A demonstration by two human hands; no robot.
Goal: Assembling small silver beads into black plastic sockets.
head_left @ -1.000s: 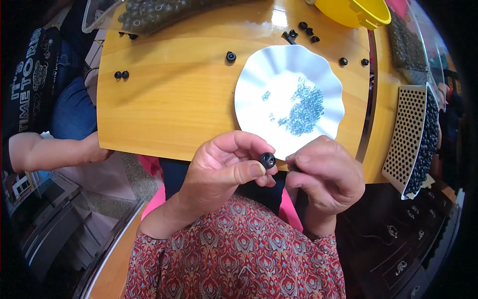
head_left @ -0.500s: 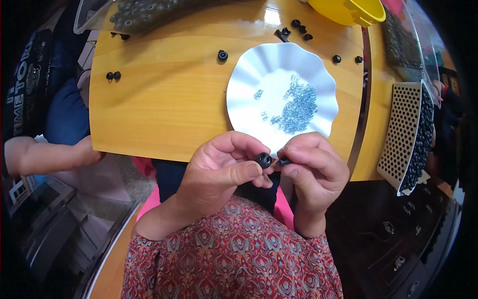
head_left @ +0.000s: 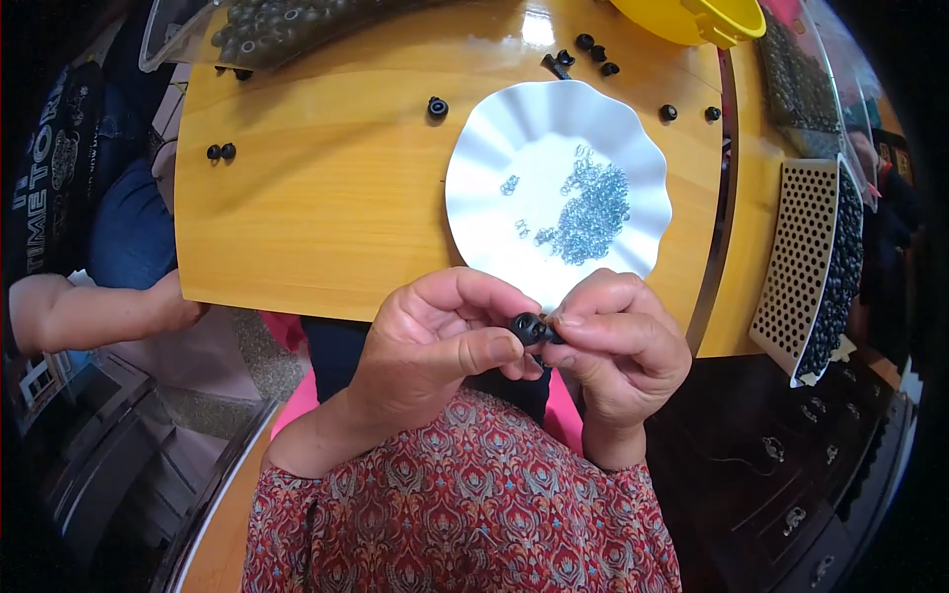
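Observation:
Between the thumb and forefinger of my left hand is a round black plastic piece with holes in it, resembling a cord-lock body. My right hand pinches a smaller dark piece against its right side, mostly covered by the fingertips. The two pieces touch, or nearly so; how far one sits inside the other I cannot tell. Just beyond my hands stands a white wavy-rimmed plate bearing a heap of small silvery coils that look like springs.
Round black pieces lie scattered on the wooden table, including a pair at left. A clear container, a yellow bowl and a perforated basket of black pieces stand around. At left rests another person's forearm.
My right hand has moved slightly left and down, bringing its small dark piece up against the round black one. My left hand has barely moved.

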